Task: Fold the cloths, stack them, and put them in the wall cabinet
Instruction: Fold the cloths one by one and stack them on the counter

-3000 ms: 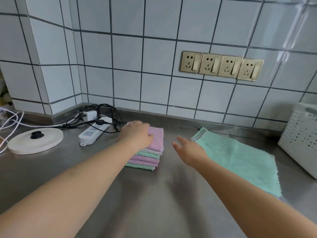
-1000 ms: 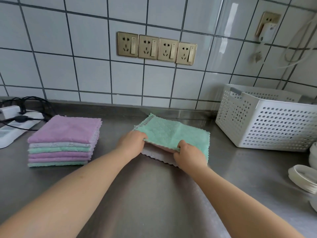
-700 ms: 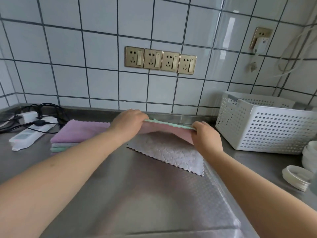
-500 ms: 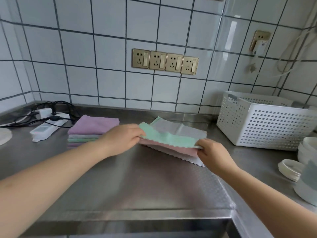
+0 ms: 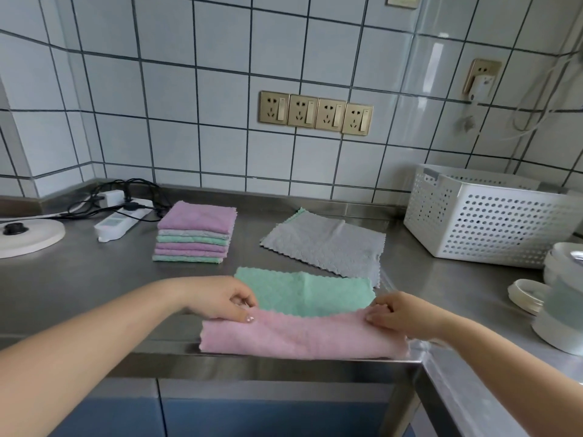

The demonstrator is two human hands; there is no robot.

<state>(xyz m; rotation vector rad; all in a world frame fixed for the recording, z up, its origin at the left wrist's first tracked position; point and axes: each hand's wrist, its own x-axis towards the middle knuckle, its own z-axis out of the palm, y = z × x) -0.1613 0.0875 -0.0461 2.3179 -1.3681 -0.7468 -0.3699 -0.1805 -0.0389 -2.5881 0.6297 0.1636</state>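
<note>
A cloth that is green on one side and pink on the other (image 5: 303, 316) lies at the counter's front edge, its near part turned over so the pink face shows. My left hand (image 5: 225, 299) pinches the fold's left end and my right hand (image 5: 399, 312) pinches its right end. Behind it a grey cloth (image 5: 325, 244) lies flat and unfolded. A stack of several folded purple, grey and green cloths (image 5: 195, 231) stands to the back left.
A white perforated basket (image 5: 485, 222) stands at the back right, with white lids and containers (image 5: 555, 304) in front of it. A power strip with cables (image 5: 121, 216) and a round white lid (image 5: 25, 236) lie at the left. The steel counter edge (image 5: 284, 357) runs just below the cloth.
Both hands lifted the green-and-pink cloth off the grey cloth, drew it toward the counter's front edge and laid it down there. The grey cloth stayed behind, flat.
</note>
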